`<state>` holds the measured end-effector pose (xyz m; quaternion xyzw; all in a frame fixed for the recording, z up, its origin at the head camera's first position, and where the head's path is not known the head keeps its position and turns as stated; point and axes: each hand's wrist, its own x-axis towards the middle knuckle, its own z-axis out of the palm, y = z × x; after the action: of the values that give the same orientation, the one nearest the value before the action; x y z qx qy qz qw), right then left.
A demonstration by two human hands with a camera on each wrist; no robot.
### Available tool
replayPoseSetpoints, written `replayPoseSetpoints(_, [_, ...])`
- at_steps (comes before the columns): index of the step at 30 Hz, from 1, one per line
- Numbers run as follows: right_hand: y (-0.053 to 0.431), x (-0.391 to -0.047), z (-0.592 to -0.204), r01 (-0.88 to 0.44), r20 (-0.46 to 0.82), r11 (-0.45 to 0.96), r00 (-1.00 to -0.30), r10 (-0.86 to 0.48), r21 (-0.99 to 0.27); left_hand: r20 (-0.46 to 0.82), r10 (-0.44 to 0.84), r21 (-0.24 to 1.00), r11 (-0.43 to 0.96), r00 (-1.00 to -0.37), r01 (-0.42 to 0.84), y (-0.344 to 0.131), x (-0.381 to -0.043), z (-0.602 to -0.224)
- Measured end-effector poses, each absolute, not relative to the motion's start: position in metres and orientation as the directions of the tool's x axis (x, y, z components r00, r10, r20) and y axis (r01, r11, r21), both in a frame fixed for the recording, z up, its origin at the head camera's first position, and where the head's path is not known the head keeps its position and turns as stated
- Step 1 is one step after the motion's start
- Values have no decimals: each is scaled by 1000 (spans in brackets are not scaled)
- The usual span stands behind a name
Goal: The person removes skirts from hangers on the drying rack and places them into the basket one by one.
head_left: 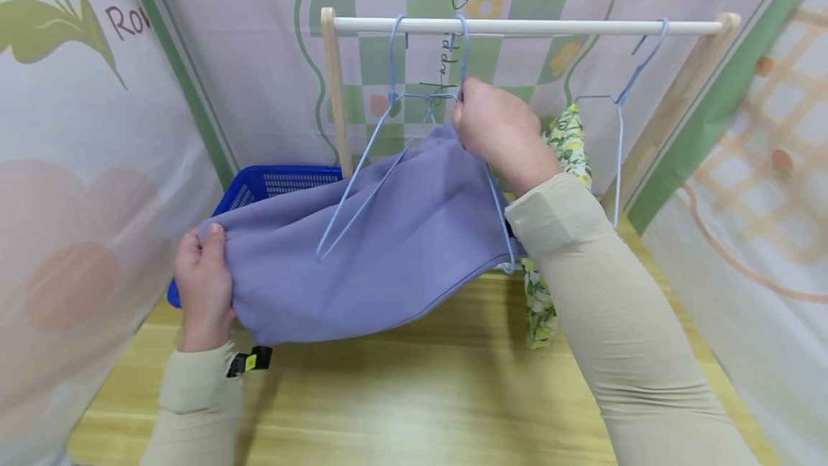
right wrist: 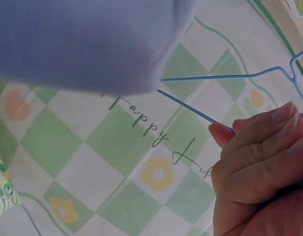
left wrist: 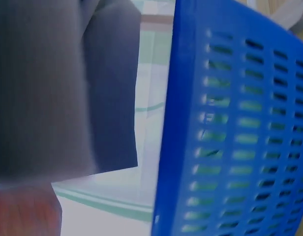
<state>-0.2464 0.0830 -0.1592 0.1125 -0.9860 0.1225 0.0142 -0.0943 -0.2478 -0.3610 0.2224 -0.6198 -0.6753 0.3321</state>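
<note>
A lavender cloth garment (head_left: 362,257) stretches across the middle of the head view. My left hand (head_left: 205,275) grips its left end, thumb on top. My right hand (head_left: 498,128) holds a blue wire hanger (head_left: 463,49) by the neck below its hook, which is over the rod. Fabric covers much of that hanger; one lower corner shows beside my right sleeve. Another blue hanger (head_left: 349,193) hangs just left, its wire in front of the cloth. In the right wrist view, the curled fingers (right wrist: 259,162) are at the hanger wire (right wrist: 196,109).
The white rod (head_left: 550,26) rests on wooden posts. Behind the garment's left end stands a blue perforated basket (head_left: 284,182). A third hanger (head_left: 619,142) and lemon-print fabric (head_left: 569,142) hang at right. Below is a wooden tabletop (head_left: 414,401); printed curtains surround it.
</note>
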Motion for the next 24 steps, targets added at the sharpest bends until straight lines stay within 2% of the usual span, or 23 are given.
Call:
replayPoseSetpoints(8, [86,-246,-158,-225,47,945,-974,-220,-237,154,-693,988,104,-704,113,-258,-91,-350])
replayPoseSetpoints(14, [86,-246,-160,-248,45,939,-969,-244,-238,254,-632,953,293,-733,77,-256,-92,-338])
replayPoseSetpoints(24, [89,-247,-161,-271,62,930,-963,-264,-248,401,-434,818,566,-807,102,-254,-92,-309])
